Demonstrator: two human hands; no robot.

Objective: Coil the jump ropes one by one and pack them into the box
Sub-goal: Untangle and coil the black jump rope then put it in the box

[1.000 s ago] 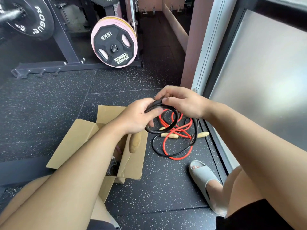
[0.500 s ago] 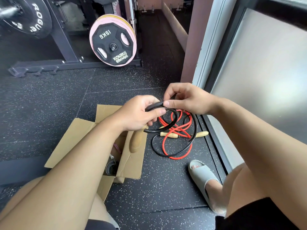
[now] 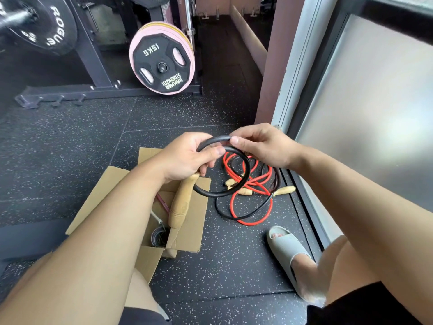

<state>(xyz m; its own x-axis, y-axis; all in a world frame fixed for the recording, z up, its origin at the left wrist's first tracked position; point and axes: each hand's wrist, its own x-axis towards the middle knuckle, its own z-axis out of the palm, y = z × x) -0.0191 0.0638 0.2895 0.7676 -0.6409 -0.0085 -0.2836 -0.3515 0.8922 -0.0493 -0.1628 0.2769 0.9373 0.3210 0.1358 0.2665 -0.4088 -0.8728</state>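
Floor: speckled black rubber gym matting (image 3: pixel 70 141), with a weight plate (image 3: pixel 161 64) racked behind
Box: open cardboard box (image 3: pixel 195 221) on the floor under the left forearm, flaps spread; something coiled seems to lie inside, but it is too dark to name
Black rope: the black rope (image 3: pixel 247 170) is held in the air above the box's right flap, wound into a round loop; its tail drops to the floor and lies crossed with the red rope (image 3: pixel 251 223)
Left grip: the left hand (image 3: pixel 185 158) is clenched round the gathered loop with the thumb laid over it; a wooden handle (image 3: pixel 181 202) hangs below the palm
Right grip: the right hand (image 3: pixel 260 146) pinches the top arc of the black rope between thumb and fingertips, just beside the left thumb
Handling: probably light, smooth rubbery cord, stiff enough to keep a ring shape and springy enough to unwind if let go
Where to hold: at the crossing point where the turns meet, with all turns squeezed together; the free cord should be fed through a loose pinch
Risk: the tail may drag the red rope along
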